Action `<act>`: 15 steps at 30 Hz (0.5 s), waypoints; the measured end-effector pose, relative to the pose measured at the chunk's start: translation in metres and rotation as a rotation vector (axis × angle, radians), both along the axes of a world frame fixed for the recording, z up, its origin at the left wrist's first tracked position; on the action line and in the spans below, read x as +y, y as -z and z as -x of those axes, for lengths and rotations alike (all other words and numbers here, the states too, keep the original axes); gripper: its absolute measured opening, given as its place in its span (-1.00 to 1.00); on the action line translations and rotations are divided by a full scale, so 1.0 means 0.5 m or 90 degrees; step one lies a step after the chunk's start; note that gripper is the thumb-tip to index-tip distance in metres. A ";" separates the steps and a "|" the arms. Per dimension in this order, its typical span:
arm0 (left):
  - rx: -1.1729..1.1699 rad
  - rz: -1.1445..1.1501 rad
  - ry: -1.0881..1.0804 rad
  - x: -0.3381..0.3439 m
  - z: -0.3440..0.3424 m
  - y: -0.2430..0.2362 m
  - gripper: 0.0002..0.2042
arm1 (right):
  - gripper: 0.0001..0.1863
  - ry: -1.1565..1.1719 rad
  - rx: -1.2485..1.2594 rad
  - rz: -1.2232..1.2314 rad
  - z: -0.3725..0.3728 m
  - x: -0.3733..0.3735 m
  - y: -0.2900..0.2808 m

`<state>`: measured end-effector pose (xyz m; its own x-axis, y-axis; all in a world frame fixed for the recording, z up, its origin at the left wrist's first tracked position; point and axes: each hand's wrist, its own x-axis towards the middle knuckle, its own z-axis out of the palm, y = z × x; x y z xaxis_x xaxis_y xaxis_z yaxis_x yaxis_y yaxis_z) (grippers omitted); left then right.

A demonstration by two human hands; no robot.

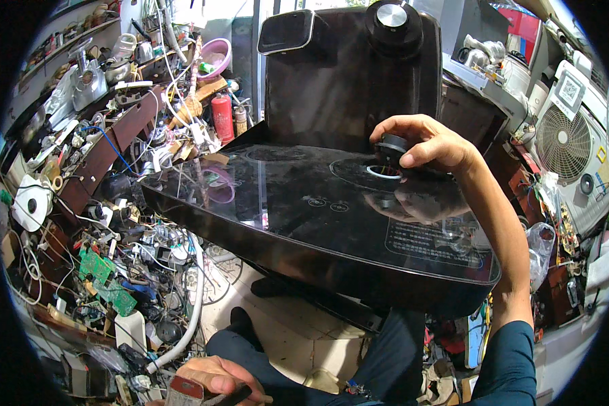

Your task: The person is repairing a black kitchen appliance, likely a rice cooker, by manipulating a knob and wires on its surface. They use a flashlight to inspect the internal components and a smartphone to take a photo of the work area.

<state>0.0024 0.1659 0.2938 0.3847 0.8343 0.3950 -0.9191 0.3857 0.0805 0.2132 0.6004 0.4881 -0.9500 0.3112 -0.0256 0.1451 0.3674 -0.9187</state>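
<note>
My right hand (430,145) reaches over a black glass-topped appliance (284,203). Thumb and fingers pinch a round black knob-like part (390,149) just above a hole with a white ring (384,172) in the glass. I cannot tell whether the part touches the glass. Thin outlines, small round marks and a printed panel show on the glossy top. My left hand (216,375) is low at my lap, fingers curled around a dark, rod-like object (231,395) whose kind I cannot make out. A red-brown block (185,386) sits against that hand.
Behind the glass stands a black upright panel (345,88) with a silver-topped knob (391,15). Cables, circuit boards (105,277) and scrap parts crowd the left floor. A red cylinder (222,118) and pink basin (215,59) stand back left; a fan unit (565,142) is at right.
</note>
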 end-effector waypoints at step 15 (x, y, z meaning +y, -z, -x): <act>-0.494 -0.372 0.596 0.105 -0.081 0.047 -0.57 | -0.34 0.046 0.016 -0.022 0.007 -0.013 0.004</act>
